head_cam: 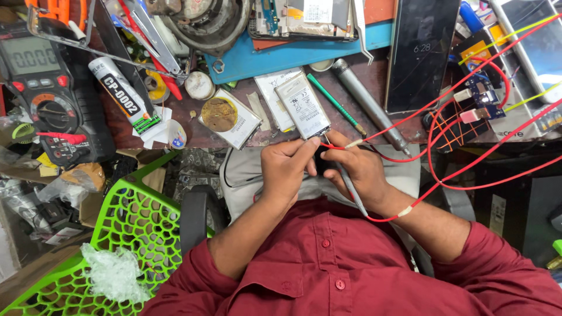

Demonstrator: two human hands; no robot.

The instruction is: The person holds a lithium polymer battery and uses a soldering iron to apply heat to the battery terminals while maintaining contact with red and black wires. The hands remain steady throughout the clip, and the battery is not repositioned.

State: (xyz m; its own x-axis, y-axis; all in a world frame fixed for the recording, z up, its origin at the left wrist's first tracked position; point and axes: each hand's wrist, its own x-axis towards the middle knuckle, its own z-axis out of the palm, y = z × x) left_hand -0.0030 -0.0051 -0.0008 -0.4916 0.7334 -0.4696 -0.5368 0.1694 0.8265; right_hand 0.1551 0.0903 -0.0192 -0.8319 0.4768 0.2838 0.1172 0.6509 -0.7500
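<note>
over the cluttered workbench [193, 136] edge i sat bent forward, red shirt sleeves [328, 263] filling the bottom of my view, a green plastic chair [134, 228] at my left. on the bench lay a black multimeter [50, 88], a dark phone [422, 52] face up, a blue mat [293, 55], and a tin of brown paste [219, 114]. a silver phone battery [302, 105] lay slanted at the bench edge, its lower end just above my hands.

my left hand [287, 169] was curled shut, thumb and forefinger pinching a small dark part [321, 161] that i could not make out. my right hand [360, 169] was closed round a grey probe [351, 184] with a red wire [462, 169] looping away to the right; its tip sat close by the battery's lower end. both wrists hung free above my lap, unsupported.

the risk, as i judged it: the probe tip could slip and bridge the battery's contacts, and the slack red wire could snag and tug my hand off line.
</note>
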